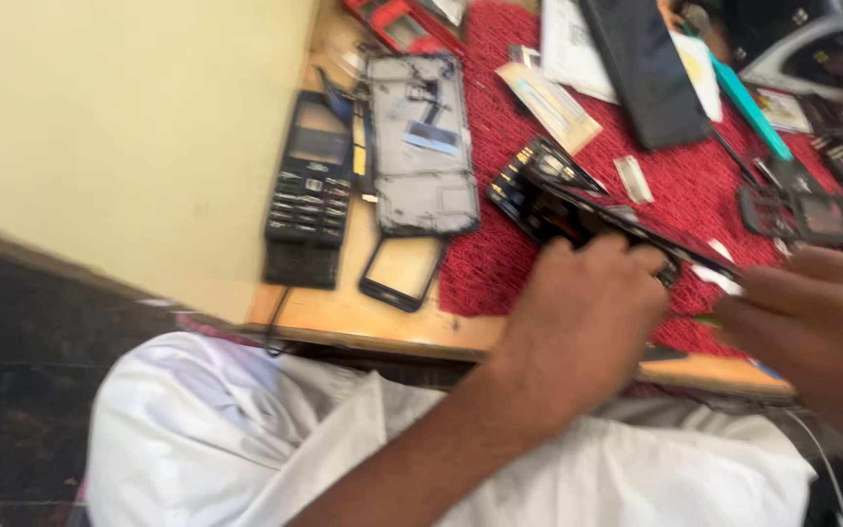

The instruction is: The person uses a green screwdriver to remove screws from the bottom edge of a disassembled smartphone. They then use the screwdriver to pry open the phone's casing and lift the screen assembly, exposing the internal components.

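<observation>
Left hand (pixel 578 322) clamps black opened phone (pixel 578 210), flat slab, circuitry exposed, on nubby red mat (pixel 500 263) right of centre. Right hand (pixel 812 327) blurred beside it, grip unclear. Grey phone frame (pixel 421 146) lies far left.

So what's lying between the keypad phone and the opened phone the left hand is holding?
In the head view, a grey phone frame lies face-up between the keypad phone and the opened phone under the left hand, partly on the red mat.

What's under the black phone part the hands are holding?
A red mat lies under the phone part. The left hand hides its near end; the right hand is blurred.
</observation>
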Demonstrator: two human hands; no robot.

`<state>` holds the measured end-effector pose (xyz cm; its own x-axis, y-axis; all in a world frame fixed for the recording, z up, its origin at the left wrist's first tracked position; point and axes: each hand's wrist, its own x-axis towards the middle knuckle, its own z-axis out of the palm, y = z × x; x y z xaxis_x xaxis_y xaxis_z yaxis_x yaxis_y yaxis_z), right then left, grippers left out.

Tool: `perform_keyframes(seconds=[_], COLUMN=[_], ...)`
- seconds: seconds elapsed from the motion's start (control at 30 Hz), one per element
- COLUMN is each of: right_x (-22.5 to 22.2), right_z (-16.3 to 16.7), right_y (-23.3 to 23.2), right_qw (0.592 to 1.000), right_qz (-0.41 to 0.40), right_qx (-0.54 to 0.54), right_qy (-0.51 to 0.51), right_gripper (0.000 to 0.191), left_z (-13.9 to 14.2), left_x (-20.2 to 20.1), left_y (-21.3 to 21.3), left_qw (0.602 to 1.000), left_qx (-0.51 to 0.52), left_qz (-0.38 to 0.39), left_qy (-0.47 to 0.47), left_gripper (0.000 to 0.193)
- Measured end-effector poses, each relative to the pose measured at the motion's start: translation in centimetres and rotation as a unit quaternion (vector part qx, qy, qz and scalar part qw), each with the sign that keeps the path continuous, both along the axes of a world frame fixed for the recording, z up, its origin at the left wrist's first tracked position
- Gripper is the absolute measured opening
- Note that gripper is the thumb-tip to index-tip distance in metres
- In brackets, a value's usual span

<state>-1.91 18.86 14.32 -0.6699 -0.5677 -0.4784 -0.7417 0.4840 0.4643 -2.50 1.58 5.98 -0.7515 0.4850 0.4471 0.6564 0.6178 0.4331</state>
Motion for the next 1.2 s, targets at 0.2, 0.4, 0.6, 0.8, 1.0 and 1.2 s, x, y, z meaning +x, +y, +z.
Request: perform_keyframes(seconds=[0.2,0.4,0.6,0.8,1.0,1.2], right_x=[-2.5,-8.4,-12.4,-17.2,-18.9,-18.9], right_z=[0.4,1.7,1.9,-1.2,-2.6,-2.5], right_y=[2.5,3.2,-3.9,-13.2,-15.9,-16.9], right_qw=[0.973,0.874,0.897,0.9,0.907,0.924], right_qz=[-0.138,-0.221,-0.147,-0.075,-0.123,-0.12], right_qx=[-0.185,-0.433,-0.415,-0.423,-0.401,-0.361], right_qy=[-0.02,0.013,-0.028,-0.07,-0.049,-0.042], right_gripper=[0.023,0.024,0.025,0.021,0.022,0.017], left_z=[-0.1,-0.1,-0.4,-0.5,-0.5,-0.5], left_x=[0.3,0.3,-0.1,-0.6,-1.1,-0.8], left_y=[-0.3,-0.4,-0.3,-0.2,-0.2,-0.4], left_qw=[1.0,1.0,0.999,0.998,0.996,0.996], left_qx=[-0.003,0.006,-0.012,-0.031,-0.041,-0.041], left_qz=[-0.002,-0.013,-0.024,-0.045,-0.06,-0.061], left_qy=[0.002,-0.005,-0.023,-0.034,-0.047,-0.055], left_gripper=[0.008,0.011,0.015,0.02,0.025,0.021])
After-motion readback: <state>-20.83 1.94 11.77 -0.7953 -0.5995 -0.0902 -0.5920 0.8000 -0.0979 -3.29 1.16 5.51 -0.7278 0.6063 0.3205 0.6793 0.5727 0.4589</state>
